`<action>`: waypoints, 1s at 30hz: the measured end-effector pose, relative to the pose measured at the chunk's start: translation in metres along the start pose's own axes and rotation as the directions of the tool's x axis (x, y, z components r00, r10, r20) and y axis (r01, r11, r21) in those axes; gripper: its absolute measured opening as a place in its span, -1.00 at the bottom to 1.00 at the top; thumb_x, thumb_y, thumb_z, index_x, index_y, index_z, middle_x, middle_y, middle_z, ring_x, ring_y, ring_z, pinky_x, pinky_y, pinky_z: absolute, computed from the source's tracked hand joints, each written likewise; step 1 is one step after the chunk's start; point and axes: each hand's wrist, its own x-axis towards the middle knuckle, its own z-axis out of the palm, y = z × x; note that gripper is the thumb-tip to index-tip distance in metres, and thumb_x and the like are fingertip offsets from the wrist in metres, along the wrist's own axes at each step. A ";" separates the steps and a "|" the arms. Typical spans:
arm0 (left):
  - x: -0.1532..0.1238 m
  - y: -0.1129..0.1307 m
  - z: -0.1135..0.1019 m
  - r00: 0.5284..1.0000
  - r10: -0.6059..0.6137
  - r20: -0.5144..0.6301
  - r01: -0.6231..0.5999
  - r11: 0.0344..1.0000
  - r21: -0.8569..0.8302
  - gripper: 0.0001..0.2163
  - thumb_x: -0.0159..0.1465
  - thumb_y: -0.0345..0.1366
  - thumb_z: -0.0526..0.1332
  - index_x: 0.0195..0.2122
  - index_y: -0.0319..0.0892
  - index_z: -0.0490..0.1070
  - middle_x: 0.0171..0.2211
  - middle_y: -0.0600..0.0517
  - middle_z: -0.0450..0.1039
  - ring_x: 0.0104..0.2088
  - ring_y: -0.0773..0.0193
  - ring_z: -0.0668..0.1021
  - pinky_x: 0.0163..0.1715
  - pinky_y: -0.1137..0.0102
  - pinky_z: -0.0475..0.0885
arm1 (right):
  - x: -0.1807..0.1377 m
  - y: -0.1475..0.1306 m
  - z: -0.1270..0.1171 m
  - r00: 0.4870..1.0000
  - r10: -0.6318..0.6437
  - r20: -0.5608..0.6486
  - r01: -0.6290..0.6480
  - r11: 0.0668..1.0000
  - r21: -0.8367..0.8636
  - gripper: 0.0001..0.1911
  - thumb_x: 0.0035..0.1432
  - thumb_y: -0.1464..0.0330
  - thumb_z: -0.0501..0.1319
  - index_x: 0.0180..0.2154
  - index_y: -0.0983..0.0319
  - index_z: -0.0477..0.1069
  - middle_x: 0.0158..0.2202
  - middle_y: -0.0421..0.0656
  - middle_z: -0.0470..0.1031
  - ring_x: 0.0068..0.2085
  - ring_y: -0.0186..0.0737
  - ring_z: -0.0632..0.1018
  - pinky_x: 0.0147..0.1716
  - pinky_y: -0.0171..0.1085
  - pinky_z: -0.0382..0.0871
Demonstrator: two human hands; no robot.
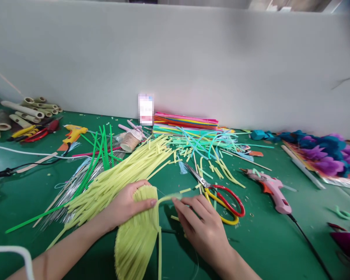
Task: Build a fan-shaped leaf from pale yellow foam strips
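Note:
My left hand (125,206) is closed over the top of a fan-shaped bundle of pale yellow-green strips (137,237) lying on the green table (265,241), thumb pressing its upper edge. My right hand (201,225) pinches the end of one loose yellow-green strip (166,197) that curves off the bundle's top. A big loose pile of the same yellow strips (125,175) spreads behind my left hand.
Red and yellow scissors (221,196) lie right of my right hand. A pink glue gun (271,188) with a cord is farther right, a yellow glue gun (72,134) far left. Coloured strips (186,120), a twine spool (130,142), bamboo tubes (26,111) and purple-blue feathers (323,155) line the back wall.

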 end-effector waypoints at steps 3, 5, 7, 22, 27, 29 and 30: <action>0.000 0.001 -0.001 0.998 -0.053 -0.047 0.053 0.999 0.011 -0.51 0.06 0.01 0.36 -0.06 -0.16 0.42 -0.02 -0.05 0.51 0.01 -0.01 0.51 0.03 0.30 0.38 | 0.001 0.001 0.000 0.999 0.031 -0.015 -0.030 0.998 0.050 -0.67 0.19 0.59 0.16 -0.03 0.20 0.43 -0.21 -0.06 0.54 -0.26 -0.15 0.47 -0.25 -0.16 0.42; -0.001 0.003 -0.001 0.995 -0.072 -0.062 0.072 0.997 0.004 -0.49 0.05 0.01 0.37 -0.04 -0.16 0.41 -0.01 -0.05 0.50 0.04 -0.02 0.49 0.05 0.29 0.36 | 0.002 0.001 -0.001 0.997 0.076 -0.012 -0.074 0.991 0.115 -0.68 0.20 0.58 0.15 -0.03 0.20 0.40 -0.21 -0.07 0.53 -0.23 -0.15 0.47 -0.22 -0.16 0.42; 0.000 0.004 -0.001 0.997 -0.066 -0.041 0.066 0.998 -0.010 -0.51 0.06 0.01 0.36 -0.07 -0.16 0.42 -0.06 -0.04 0.52 0.00 -0.02 0.52 0.02 0.28 0.39 | 0.002 0.000 -0.002 0.988 0.152 -0.028 -0.146 0.975 0.166 -0.69 0.22 0.55 0.15 -0.01 0.20 0.37 -0.20 -0.07 0.51 -0.20 -0.15 0.48 -0.19 -0.17 0.42; -0.001 0.001 -0.001 0.999 -0.027 0.029 0.027 1.000 -0.001 -0.59 0.10 -0.02 0.33 -0.12 -0.16 0.43 -0.16 -0.02 0.55 -0.10 0.02 0.55 -0.10 0.31 0.44 | 0.002 0.007 -0.005 0.976 0.215 0.032 -0.217 0.951 0.222 -0.82 0.24 0.49 0.11 -0.18 0.18 0.43 -0.27 -0.10 0.50 -0.21 -0.15 0.50 -0.20 -0.17 0.41; -0.001 0.002 -0.001 0.995 -0.085 -0.058 0.083 0.996 -0.032 -0.51 0.07 0.02 0.35 -0.06 -0.17 0.41 -0.06 -0.05 0.52 -0.01 -0.02 0.52 0.03 0.26 0.38 | 0.003 -0.002 -0.004 0.987 0.152 0.046 -0.159 0.952 0.262 -0.79 0.22 0.51 0.11 -0.15 0.18 0.42 -0.29 -0.10 0.51 -0.25 -0.15 0.49 -0.25 -0.17 0.42; -0.001 -0.001 -0.002 0.992 -0.083 -0.098 0.081 0.996 -0.022 -0.47 0.05 0.03 0.37 -0.03 -0.17 0.42 0.02 -0.08 0.49 0.07 -0.05 0.47 0.10 0.23 0.33 | 0.003 -0.002 -0.002 0.989 0.128 0.070 -0.141 0.956 0.255 -0.74 0.22 0.51 0.11 -0.08 0.19 0.42 -0.25 -0.08 0.53 -0.24 -0.14 0.48 -0.24 -0.15 0.43; -0.001 -0.002 -0.002 0.991 -0.079 -0.106 0.077 0.997 -0.023 -0.45 0.04 0.03 0.37 -0.02 -0.17 0.42 0.04 -0.09 0.48 0.08 -0.06 0.47 0.09 0.22 0.33 | 0.003 -0.001 -0.002 0.990 0.118 0.077 -0.133 0.962 0.239 -0.71 0.23 0.51 0.11 -0.04 0.20 0.42 -0.23 -0.07 0.53 -0.23 -0.14 0.48 -0.23 -0.14 0.44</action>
